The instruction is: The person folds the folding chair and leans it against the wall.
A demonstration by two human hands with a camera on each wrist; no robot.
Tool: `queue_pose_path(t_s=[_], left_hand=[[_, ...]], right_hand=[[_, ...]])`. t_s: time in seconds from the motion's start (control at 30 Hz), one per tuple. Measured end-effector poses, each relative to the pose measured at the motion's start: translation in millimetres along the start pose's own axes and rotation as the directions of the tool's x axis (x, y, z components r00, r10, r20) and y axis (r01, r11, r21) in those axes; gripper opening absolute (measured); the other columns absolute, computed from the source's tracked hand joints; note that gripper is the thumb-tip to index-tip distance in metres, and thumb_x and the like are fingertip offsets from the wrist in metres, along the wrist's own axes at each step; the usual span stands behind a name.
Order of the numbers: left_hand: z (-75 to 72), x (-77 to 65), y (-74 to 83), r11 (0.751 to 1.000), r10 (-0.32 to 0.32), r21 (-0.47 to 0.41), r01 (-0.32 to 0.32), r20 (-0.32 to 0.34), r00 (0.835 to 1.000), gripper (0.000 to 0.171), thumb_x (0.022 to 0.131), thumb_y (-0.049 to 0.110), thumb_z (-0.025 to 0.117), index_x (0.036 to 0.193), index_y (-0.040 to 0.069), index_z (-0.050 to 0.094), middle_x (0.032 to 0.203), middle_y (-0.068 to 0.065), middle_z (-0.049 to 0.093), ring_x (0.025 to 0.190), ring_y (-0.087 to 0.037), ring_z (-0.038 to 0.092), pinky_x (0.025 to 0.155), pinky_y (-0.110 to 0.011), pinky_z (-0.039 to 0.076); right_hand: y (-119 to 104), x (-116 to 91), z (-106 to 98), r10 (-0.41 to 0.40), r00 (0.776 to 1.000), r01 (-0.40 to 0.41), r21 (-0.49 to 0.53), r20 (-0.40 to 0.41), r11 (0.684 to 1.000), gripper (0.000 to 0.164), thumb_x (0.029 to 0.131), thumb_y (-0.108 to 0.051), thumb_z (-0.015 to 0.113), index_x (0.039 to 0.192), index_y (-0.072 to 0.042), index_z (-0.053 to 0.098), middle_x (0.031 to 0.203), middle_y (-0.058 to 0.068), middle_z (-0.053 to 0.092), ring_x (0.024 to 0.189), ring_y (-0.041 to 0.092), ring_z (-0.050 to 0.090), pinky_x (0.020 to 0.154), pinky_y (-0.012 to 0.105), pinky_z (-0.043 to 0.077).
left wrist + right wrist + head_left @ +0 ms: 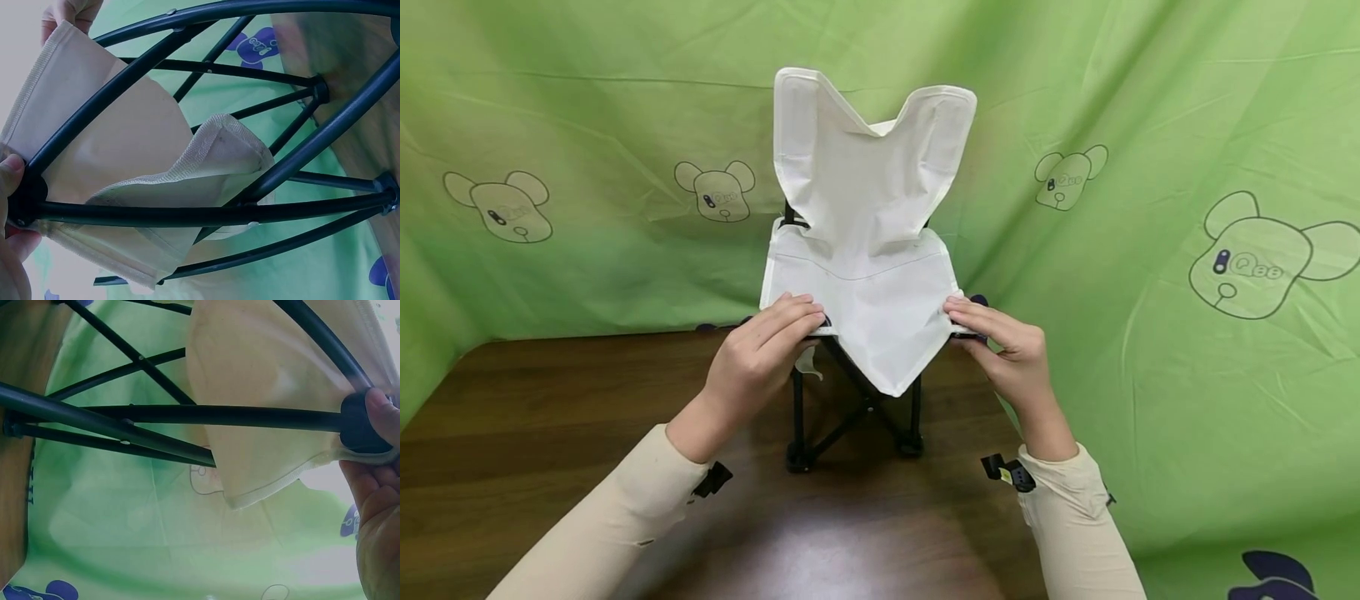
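A small folding chair stands in the middle of the head view, with white fabric (887,308) over its black tube frame (798,408). The front of the fabric droops to a point between the hands. My left hand (756,354) grips the seat's left front corner, fingers on top. In the left wrist view its thumb (11,175) lies against the black corner joint (26,200). At the opposite front corner my right hand (1018,354) pinches fabric and frame; the right wrist view shows its thumb (384,419) on the joint (359,428).
Dark wooden floor (587,433) lies under the chair. Green curtain cloth (1150,375) printed with mouse-head outlines hangs behind it and close along the right side. Crossed black legs (312,162) spread beneath the seat.
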State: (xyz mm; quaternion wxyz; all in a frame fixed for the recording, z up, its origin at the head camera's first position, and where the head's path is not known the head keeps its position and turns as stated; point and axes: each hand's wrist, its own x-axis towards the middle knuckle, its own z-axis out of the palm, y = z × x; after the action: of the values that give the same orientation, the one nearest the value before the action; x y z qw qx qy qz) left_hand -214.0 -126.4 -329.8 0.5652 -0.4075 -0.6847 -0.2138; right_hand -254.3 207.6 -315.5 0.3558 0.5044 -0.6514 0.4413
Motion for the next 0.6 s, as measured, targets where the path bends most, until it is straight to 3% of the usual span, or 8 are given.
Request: queue_pose_path(t_s=[0.1, 0.17, 0.3, 0.4, 0.6], left_hand=[[0.8, 2.2, 0.7, 1.0, 0.0, -0.005, 0.0, 0.004, 1.0, 0.017, 0.1, -0.001, 0.062, 0.112, -0.004, 0.073, 0.111, -0.016, 0.075, 0.106, -0.031, 0.073, 0.101, -0.043, 0.057], [1.4, 3.7, 1.1, 1.0, -0.004, -0.009, 0.004, 0.009, 1.0, 0.017, 0.1, -0.001, 0.062, 0.112, -0.004, 0.073, 0.112, -0.016, 0.075, 0.106, -0.031, 0.073, 0.102, -0.042, 0.056], [2.5, 6.3, 2.1, 1.0, -0.007, -0.017, 0.008, 0.015, 1.0, 0.018, 0.099, -0.005, 0.062, 0.113, -0.004, 0.073, 0.113, -0.015, 0.075, 0.107, -0.03, 0.073, 0.103, -0.042, 0.056], [3.3, 8.4, 3.0, 1.0, -0.001, -0.021, 0.001, 0.012, 1.0, 0.019, 0.098, -0.006, 0.062, 0.113, -0.004, 0.073, 0.113, -0.016, 0.075, 0.106, -0.031, 0.073, 0.102, -0.042, 0.056], [5.8, 13.0, 4.2, 1.0, 0.007, -0.014, -0.007, 0.012, 1.0, 0.018, 0.099, -0.006, 0.062, 0.113, -0.004, 0.073, 0.112, -0.016, 0.076, 0.107, -0.031, 0.073, 0.102, -0.041, 0.056]], right_hand=[[-0.9, 1.2, -0.3, -0.001, 1.0, 0.001, 0.005, -0.001, 1.0, 0.031, 0.088, -0.006, 0.079, 0.104, 0.019, 0.072, 0.11, 0.032, 0.072, 0.112, 0.036, 0.071, 0.104, 0.038, 0.054], [-0.2, 1.1, -0.8, 0.0, 1.0, 0.0, 0.004, -0.003, 1.0, 0.034, 0.089, -0.012, 0.078, 0.104, 0.018, 0.072, 0.11, 0.032, 0.072, 0.112, 0.036, 0.071, 0.104, 0.038, 0.054], [2.8, -0.3, -2.4, 0.006, 1.0, -0.006, 0.007, -0.006, 1.0, 0.028, 0.08, 0.009, 0.081, 0.105, 0.018, 0.072, 0.111, 0.031, 0.072, 0.112, 0.036, 0.071, 0.103, 0.038, 0.055], [4.7, -0.7, -3.4, 0.01, 1.0, -0.01, 0.018, -0.006, 1.0, 0.04, 0.066, 0.026, 0.079, 0.105, 0.017, 0.073, 0.112, 0.03, 0.072, 0.113, 0.035, 0.071, 0.103, 0.038, 0.055], [6.3, 1.6, -3.8, 0.001, 1.0, 0.0, 0.046, -0.013, 0.999, 0.042, 0.064, 0.028, 0.079, 0.104, 0.018, 0.073, 0.113, 0.029, 0.072, 0.112, 0.035, 0.071, 0.102, 0.039, 0.055]])
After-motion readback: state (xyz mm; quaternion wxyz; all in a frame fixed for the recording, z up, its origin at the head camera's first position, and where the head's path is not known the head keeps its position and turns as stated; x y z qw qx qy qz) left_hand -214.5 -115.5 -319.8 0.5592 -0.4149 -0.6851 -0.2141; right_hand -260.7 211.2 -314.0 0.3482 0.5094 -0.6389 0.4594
